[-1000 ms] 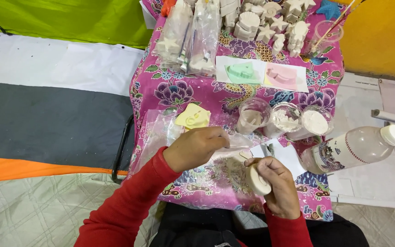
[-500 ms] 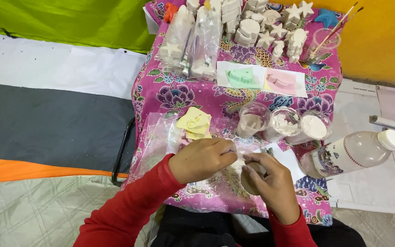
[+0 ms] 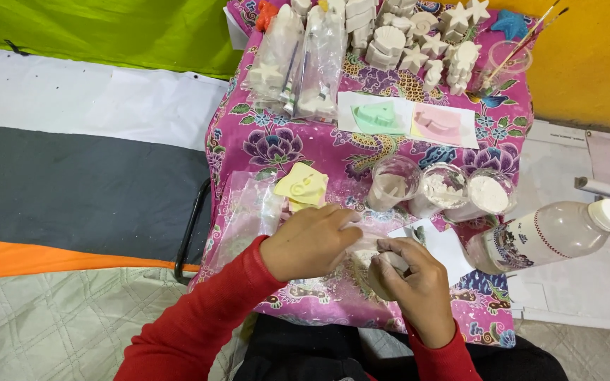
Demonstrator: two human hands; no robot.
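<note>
Hands at the near edge of our desk (image 3: pixel 248 141): since a moment ago our left hand (image 3: pixel 310 242) has closed over the white plaster piece (image 3: pixel 370 255), which our right hand (image 3: pixel 418 286) grips curled, below three cups of powder (image 3: pixel 440 189).

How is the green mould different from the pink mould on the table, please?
The green mould is mint green and lies left; the pink mould is pale pink and lies right, beside it. The green mould's raised shape looks broader and ridged; the pink mould's looks slimmer and curved. Both lie flat on white paper on the flowered tablecloth, away from both hands.
</note>
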